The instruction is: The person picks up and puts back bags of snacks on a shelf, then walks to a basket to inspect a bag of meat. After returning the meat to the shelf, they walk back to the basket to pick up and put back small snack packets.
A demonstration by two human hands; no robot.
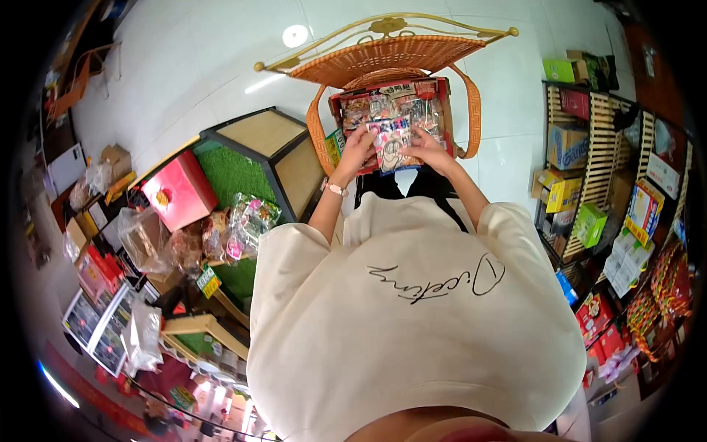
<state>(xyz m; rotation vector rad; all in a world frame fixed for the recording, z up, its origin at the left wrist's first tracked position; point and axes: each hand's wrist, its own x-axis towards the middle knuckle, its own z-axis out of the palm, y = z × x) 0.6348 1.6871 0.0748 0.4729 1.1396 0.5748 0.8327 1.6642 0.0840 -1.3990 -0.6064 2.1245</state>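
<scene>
Between my two hands is a printed snack packet, white, blue and pink with a cartoon figure. My left hand grips its left edge, and a watch or bracelet circles that wrist. On the opposite edge, my right hand has its fingers closed on the packet. Just beyond the packet sits an open red cardboard box holding several small packaged snacks. The box rests on a wicker chair with orange woven arms. Part of the box is hidden behind the packet and my hands.
To the left stands a display stand with green turf, a red box and plastic-wrapped goods. On the right, slatted shelves carry cartons and colourful packages. Pale tiled floor stretches around the chair.
</scene>
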